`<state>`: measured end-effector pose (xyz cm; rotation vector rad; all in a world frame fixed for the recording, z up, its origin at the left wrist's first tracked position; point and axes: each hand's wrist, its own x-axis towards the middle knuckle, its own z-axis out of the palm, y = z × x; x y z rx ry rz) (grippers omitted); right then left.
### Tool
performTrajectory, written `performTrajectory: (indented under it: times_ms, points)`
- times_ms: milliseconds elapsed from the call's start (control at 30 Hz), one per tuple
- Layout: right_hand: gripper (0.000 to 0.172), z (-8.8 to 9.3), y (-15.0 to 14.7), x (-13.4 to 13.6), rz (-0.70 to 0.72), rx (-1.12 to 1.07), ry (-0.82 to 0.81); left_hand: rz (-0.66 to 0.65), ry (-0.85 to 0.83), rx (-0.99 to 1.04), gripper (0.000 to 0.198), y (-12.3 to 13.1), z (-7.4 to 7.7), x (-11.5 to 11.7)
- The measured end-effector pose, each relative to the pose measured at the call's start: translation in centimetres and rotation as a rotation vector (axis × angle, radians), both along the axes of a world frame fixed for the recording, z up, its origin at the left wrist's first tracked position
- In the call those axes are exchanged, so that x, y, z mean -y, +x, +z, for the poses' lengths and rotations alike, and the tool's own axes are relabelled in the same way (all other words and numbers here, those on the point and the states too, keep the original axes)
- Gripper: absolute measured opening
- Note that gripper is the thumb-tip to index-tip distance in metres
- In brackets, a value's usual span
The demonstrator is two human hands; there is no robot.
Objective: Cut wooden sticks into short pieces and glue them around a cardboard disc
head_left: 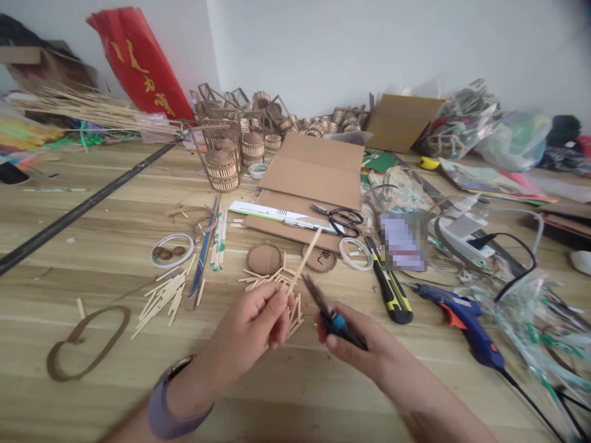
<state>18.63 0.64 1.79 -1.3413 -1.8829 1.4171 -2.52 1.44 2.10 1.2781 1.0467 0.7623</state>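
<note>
Between the thumb and fingers of my left hand [256, 320] is a thin wooden stick [305, 263], tilted up to the right. My right hand [353, 338] is wrapped round a pair of pliers [330, 311] with blue and black handles; their jaws point up toward the stick, close beside it. Whether the jaws touch the stick, I cannot tell. Below and behind my left hand lie short cut sticks [295, 311], partly hidden by it. Just beyond them are a round cardboard disc [264, 258] and a second disc [319, 259] with dark marks.
Right of my hands lie a yellow-black utility knife [390, 286] and a blue glue gun [466, 320] with its cord. Black scissors [344, 220] rest on folded cardboard [314, 172]. More cut sticks [164, 295] and a brown strip loop [87, 344] are at left. Small wooden buckets [222, 169] stand behind.
</note>
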Motion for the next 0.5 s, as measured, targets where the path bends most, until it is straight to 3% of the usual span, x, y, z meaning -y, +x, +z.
performTrajectory:
  times_ms: [67,133,200,267,367,500]
  points:
    - [0.023,-0.2,0.3,-0.2,-0.127,0.094,0.139,0.036,0.022,-0.092,0.037,-0.1,-0.1,-0.2]
    - [0.015,-0.4,0.4,-0.3,-0.229,0.183,0.355,-0.016,0.058,-0.251,0.035,0.0,-0.3,-0.2]
    - [0.005,-0.7,0.3,-0.3,-0.237,0.207,0.574,-0.097,0.114,-0.421,0.034,0.4,-0.6,0.0]
    - [0.008,-1.1,0.1,-0.3,-0.167,0.207,0.722,-0.168,0.162,-0.543,0.031,0.8,-0.9,0.3]
    - [0.018,-2.0,-0.3,-0.1,-0.073,0.260,0.756,-0.225,0.215,-0.625,0.026,1.3,-1.2,0.6]
    - [0.012,-3.2,-0.7,-0.1,-0.086,0.424,0.697,-0.208,0.251,-0.625,0.021,1.7,-1.3,0.9]
